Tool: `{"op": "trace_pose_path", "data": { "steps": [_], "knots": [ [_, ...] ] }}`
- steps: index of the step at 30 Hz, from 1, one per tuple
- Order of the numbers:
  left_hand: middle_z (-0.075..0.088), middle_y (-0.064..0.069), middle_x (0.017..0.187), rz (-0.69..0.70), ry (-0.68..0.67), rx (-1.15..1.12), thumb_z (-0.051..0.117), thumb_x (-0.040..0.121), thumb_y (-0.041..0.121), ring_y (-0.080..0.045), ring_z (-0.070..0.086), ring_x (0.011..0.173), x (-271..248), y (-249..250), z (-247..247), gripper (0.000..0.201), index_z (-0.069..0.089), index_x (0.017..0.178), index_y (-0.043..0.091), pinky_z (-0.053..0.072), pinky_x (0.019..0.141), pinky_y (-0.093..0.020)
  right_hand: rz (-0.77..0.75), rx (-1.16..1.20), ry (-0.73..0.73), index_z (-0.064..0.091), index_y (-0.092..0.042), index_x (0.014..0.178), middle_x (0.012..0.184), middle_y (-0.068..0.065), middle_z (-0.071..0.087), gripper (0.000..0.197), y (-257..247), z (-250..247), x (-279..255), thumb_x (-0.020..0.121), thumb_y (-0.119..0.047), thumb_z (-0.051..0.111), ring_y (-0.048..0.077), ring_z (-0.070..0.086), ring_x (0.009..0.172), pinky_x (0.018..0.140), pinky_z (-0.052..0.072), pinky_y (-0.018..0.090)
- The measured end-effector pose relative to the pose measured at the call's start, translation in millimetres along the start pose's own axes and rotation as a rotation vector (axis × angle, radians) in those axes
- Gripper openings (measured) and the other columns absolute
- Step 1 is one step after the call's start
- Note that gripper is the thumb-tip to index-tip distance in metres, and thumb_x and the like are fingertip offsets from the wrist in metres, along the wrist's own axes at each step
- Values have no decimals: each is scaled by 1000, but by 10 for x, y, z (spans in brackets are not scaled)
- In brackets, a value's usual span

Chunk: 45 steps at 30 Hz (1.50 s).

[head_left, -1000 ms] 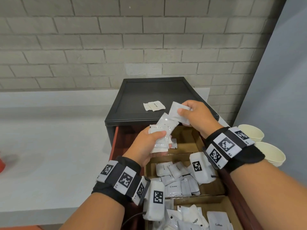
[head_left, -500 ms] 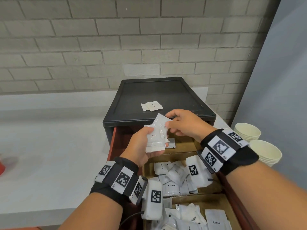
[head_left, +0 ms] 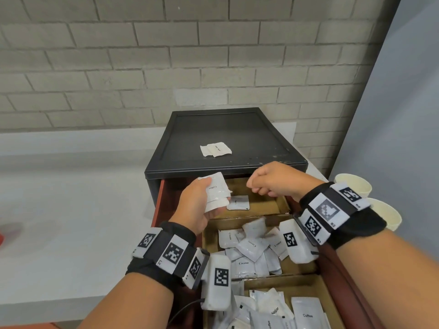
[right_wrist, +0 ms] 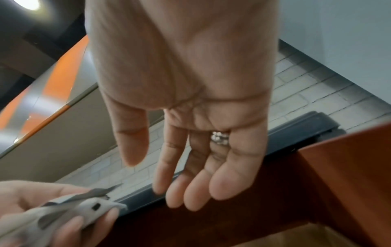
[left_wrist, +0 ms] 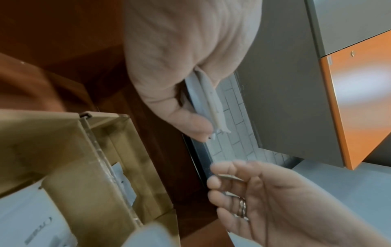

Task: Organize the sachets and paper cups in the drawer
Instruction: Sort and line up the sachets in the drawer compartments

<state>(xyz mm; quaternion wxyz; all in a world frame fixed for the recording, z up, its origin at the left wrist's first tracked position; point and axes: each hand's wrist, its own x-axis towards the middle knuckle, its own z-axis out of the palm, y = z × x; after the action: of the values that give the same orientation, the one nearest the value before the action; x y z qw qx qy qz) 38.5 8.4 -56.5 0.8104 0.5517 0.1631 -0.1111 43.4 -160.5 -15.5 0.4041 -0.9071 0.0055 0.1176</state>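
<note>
My left hand (head_left: 209,198) grips a small stack of white sachets (head_left: 217,186), the top one marked Coffee, above the back of the open drawer (head_left: 164,198). In the left wrist view the stack (left_wrist: 211,100) is pinched edge-on between thumb and fingers. My right hand (head_left: 257,186) hovers just right of it, fingers loosely bent and empty (right_wrist: 180,183). A blurred sachet (head_left: 255,224) lies over the Cream pile (head_left: 244,262) in the middle compartment. One sachet (head_left: 238,203) lies in the back compartment. Two stacks of paper cups (head_left: 354,186) stand right of the drawer.
The black cabinet top (head_left: 249,134) carries two sachets (head_left: 215,149). The front compartment (head_left: 306,288) holds mixed Sugar and Coffee sachets. A grey counter (head_left: 71,210) stretches to the left, a brick wall stands behind, and a grey panel rises on the right.
My right hand pulled a sachet from the stack and let go of it; it now shows blurred over the Cream compartment. Both hands have come lower and closer to the drawer.
</note>
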Motion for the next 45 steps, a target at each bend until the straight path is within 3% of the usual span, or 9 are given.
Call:
{"op": "trace_pose_path", "data": {
  "steps": [5, 9, 16, 22, 25, 29, 32, 39, 45],
  "knots": [
    [62, -8, 97, 66, -101, 199, 49, 97, 25, -19, 61, 82, -17, -44, 24, 8, 56, 94, 23, 54, 58, -27, -86, 122, -53, 55, -25, 113, 92, -1, 63, 31, -88, 216, 27, 84, -32, 66, 8, 61, 76, 63, 52, 19],
    [63, -7, 100, 71, -136, 209, 48, 96, 36, -19, 62, 84, -33, -55, 27, 20, 57, 107, 22, 54, 56, -26, -142, 95, -18, 56, -20, 95, 82, -2, 62, 15, -89, 376, 77, 85, -25, 66, 6, 57, 63, 51, 47, 13],
    [58, -17, 114, 10, -63, 83, 45, 95, 6, -34, 60, 107, -1, -23, 0, 21, 62, 101, 16, 53, 59, -32, 157, 454, 217, 60, -9, 105, 86, 14, 65, 15, 126, 340, 250, 92, -11, 53, 10, 51, 57, 50, 45, 18],
    [52, -4, 106, 115, -63, 109, 48, 94, -2, -20, 56, 94, 57, -44, -25, 32, 51, 115, 22, 54, 76, -33, 257, 519, 310, 50, 3, 116, 87, 9, 53, 31, 333, 316, 347, 89, -11, 58, 23, 58, 87, 79, 55, 32],
    [53, -1, 104, 152, -51, 135, 49, 93, -4, -17, 56, 90, 94, -61, -24, 35, 50, 115, 24, 53, 79, -31, 178, 355, 261, 47, -8, 125, 116, 8, 52, 45, 278, 387, 269, 88, -32, 60, 23, 53, 106, 93, 50, 39],
    [56, -7, 112, 168, -102, 95, 51, 95, 5, -22, 60, 98, 76, -81, 2, 26, 52, 115, 21, 56, 78, -35, 12, 408, -8, 44, -20, 130, 108, 3, 60, 54, 44, 537, 129, 83, -30, 68, 13, 61, 89, 66, 52, 22],
    [58, -10, 113, 127, -114, -18, 46, 98, 19, -26, 59, 104, 25, -47, 5, 19, 57, 114, 19, 57, 75, -40, -69, 350, 96, 49, -17, 121, 100, 3, 60, 45, 1, 596, 153, 81, -10, 69, 13, 62, 84, 61, 56, 23],
    [50, -12, 129, 112, -61, -90, 42, 98, 3, -32, 53, 117, 28, -8, 0, 27, 55, 116, 19, 56, 68, -31, -43, 452, 276, 52, -15, 105, 120, 11, 58, 21, 89, 351, 179, 89, -2, 54, 22, 60, 95, 56, 52, 23],
    [46, -2, 124, 192, -61, -42, 47, 96, 4, -28, 51, 119, 27, 4, 0, 35, 47, 126, 22, 56, 74, -29, -134, 397, 264, 50, -27, 121, 117, 10, 55, 44, 106, 302, 176, 88, 2, 53, 16, 60, 75, 52, 48, 19]
  ]
}}
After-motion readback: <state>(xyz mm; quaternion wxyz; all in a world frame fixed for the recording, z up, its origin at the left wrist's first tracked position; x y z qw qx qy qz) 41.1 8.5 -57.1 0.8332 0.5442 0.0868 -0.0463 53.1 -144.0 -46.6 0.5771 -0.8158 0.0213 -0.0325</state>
